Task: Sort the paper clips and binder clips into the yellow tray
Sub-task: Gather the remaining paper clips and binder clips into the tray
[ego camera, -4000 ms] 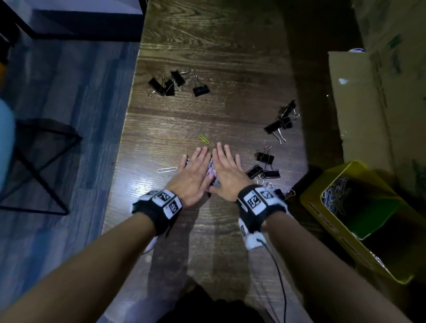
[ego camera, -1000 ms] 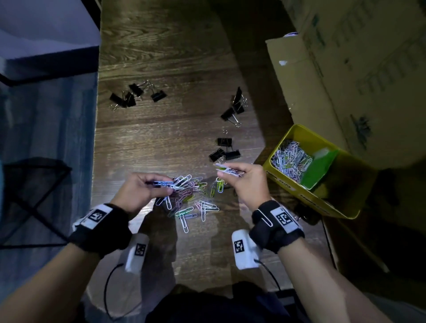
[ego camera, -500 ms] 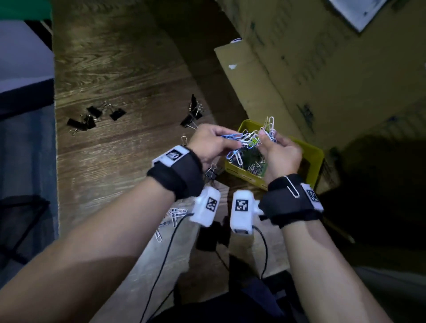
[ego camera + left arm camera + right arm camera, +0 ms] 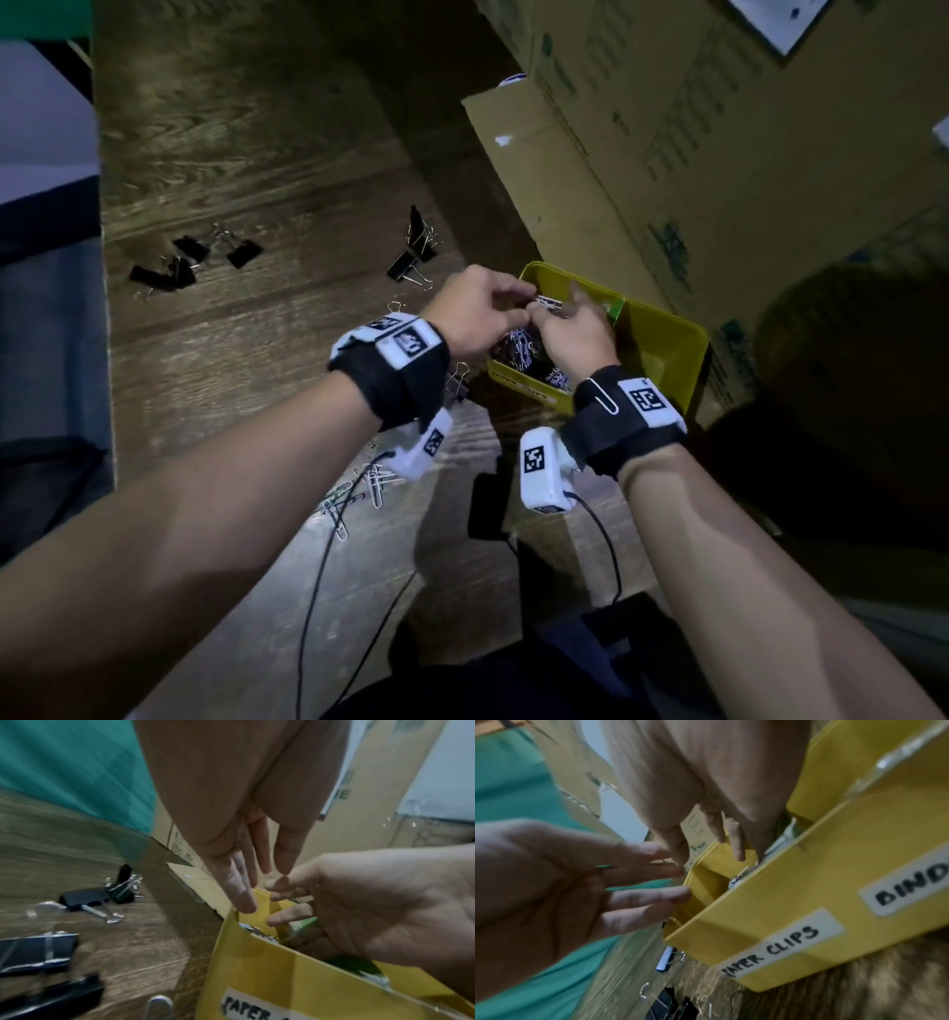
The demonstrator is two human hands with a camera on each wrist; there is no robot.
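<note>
The yellow tray (image 4: 662,321) stands at the table's right edge, its front wall (image 4: 782,902) labelled "PAPER CLIPS" and "BIND...". Both hands hover over its left compartment, where a pile of paper clips (image 4: 518,349) lies. My left hand (image 4: 506,303) and right hand (image 4: 565,311) face each other, fingers straight and loose, with a few white clips (image 4: 547,303) between the fingertips. The wrist views show the left fingers (image 4: 244,898) and right fingers (image 4: 739,850) holding nothing firmly. Loose paper clips (image 4: 354,493) remain on the table under my left wrist. Black binder clips (image 4: 190,262) lie far left, with more (image 4: 416,252) near the tray.
Large cardboard boxes (image 4: 719,154) stand behind and right of the tray, one flap (image 4: 539,180) reaching the tray's far corner. A green divider (image 4: 613,308) splits the tray. One clip (image 4: 603,395) hangs on my right wristband. Cables and a black device (image 4: 488,506) lie near me.
A second ago both hands lifted a bunch of paper clips off the table and carried it right. Now they are lower over the tray with fingers spread, and the bunch is gone from them.
</note>
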